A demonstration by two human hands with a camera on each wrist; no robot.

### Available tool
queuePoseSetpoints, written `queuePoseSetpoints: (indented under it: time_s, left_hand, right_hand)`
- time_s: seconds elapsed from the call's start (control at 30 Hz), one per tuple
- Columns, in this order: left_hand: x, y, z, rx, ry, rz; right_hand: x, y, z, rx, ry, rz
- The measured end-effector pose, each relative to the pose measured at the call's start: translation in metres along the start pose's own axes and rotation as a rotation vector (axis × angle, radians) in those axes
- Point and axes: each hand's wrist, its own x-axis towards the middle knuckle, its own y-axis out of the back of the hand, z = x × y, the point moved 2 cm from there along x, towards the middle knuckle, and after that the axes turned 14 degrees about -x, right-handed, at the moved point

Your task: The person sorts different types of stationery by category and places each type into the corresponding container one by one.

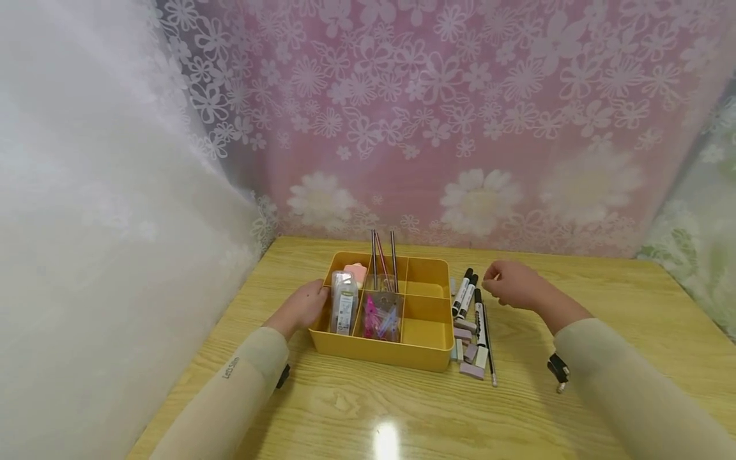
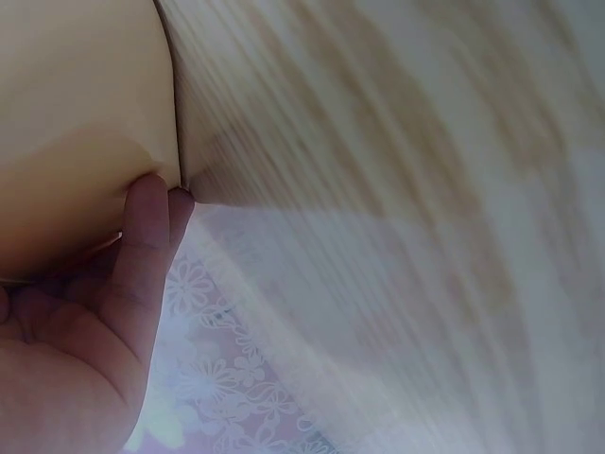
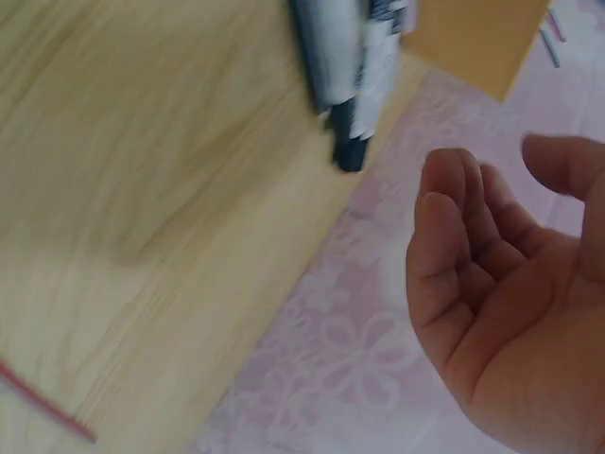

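A yellow divided organizer box [image 1: 379, 348] stands on the table. My left hand [image 1: 306, 303] holds its left wall; in the left wrist view its fingers [image 2: 146, 222] lie against the outside, the thumb mostly hidden. Inside are a labelled clear pack [image 1: 344, 305], a pink scalloped piece [image 1: 355, 273], upright pencils [image 1: 383, 259], and a clear container [image 1: 382, 317] with pink and blue items. My right hand [image 1: 514, 282], fingers loosely bent and holding nothing, hovers right of several black-and-white markers [image 1: 468, 294]. In the right wrist view, markers [image 3: 364, 85] lie beyond its fingertips.
Pale erasers [image 1: 471, 369] cluster at the box's right side, beside a dark pencil [image 1: 490, 351]. A floral curtain [image 1: 402, 128] hangs behind the table's back edge, and a whitish sheet [image 1: 103, 191] hangs along the left. The wooden table [image 1: 345, 409] extends in front of the box.
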Motion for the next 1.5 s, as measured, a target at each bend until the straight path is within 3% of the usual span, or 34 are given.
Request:
queuePoseSetpoints:
  time_s: [0.2, 0.43, 0.73, 0.97, 1.5]
  left_hand:
    - [-0.001, 0.002, 0.000, 0.001, 0.004, 0.004]
    - [-0.002, 0.001, 0.001, -0.004, 0.006, 0.001]
    - [-0.001, 0.000, 0.000, -0.001, 0.005, 0.001]
    - [0.000, 0.000, -0.001, -0.006, 0.002, 0.003]
    - [-0.001, -0.001, 0.004, -0.005, 0.030, 0.008]
  right_hand:
    - [-0.006, -0.018, 0.013, -0.024, -0.016, -0.169]
    - [-0.005, -0.035, 0.012, -0.115, -0.047, -0.210]
    - [-0.002, -0.046, 0.012, -0.086, -0.189, -0.307]
    - [-0.005, -0.047, 0.011, -0.064, -0.212, -0.305]
    - [-0.007, -0.051, 0.011, -0.135, -0.202, -0.258]
